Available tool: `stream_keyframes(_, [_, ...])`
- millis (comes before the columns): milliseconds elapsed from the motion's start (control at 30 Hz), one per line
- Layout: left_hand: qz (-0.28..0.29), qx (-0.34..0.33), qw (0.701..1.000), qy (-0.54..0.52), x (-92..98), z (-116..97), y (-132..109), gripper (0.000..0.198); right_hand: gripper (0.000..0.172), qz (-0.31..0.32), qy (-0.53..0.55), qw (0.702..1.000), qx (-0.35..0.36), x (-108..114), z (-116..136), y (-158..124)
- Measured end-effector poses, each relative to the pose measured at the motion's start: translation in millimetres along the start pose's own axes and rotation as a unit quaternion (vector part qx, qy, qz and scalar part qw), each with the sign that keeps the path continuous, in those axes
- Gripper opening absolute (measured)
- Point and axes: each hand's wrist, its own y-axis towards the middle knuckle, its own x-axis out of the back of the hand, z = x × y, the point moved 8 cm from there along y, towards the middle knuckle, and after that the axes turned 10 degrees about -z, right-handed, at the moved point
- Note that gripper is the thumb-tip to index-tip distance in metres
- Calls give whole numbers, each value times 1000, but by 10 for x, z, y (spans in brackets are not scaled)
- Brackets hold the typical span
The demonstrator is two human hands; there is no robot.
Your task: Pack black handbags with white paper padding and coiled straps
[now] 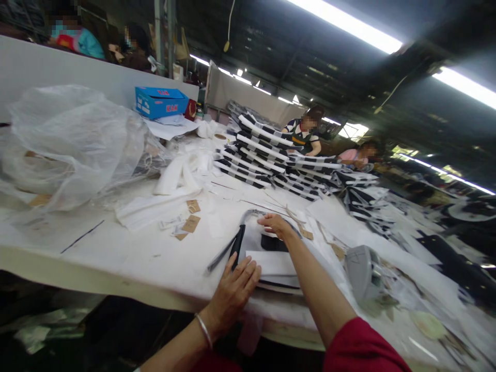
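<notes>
A flat grey, white and black piece lies near the table's front edge, with a see-through rim curving along its far side. On top of it are a white folded sheet and a small black part. My left hand rests with outstretched fingers on the near left corner, touching the white sheet and the end of a black strip. Over the far side, my right hand has its fingers bent together in a pinch; whatever they hold is too small to make out.
Stacks of black-and-white checked fabric stand at the back. Plastic bags and a blue box are at left. Brown tags lie nearby. A grey device sits at right. Across the table a person works.
</notes>
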Motion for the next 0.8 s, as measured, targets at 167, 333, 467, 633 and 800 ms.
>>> stream_keyframes(167, [-5,2,1000,-8,3,-1,-2,38,50,73,110,991,26,-27,75,-196])
stream_keyframes(333, [-16,-1,1000,-4,16,3,0,37,62,81,119,989,26,-77,73,-253])
stream_keyframes(467, [-18,-3,1000,-3,1,3,-9,38,32,52,108,991,59,-141,120,-269])
stream_keyframes(633, [-17,-3,1000,-4,2,-2,-14,38,14,-55,131,984,108,-5,276,-150])
stream_keyframes(800, [-12,3,1000,-7,1,10,-15,37,16,-125,187,967,122,257,508,-58])
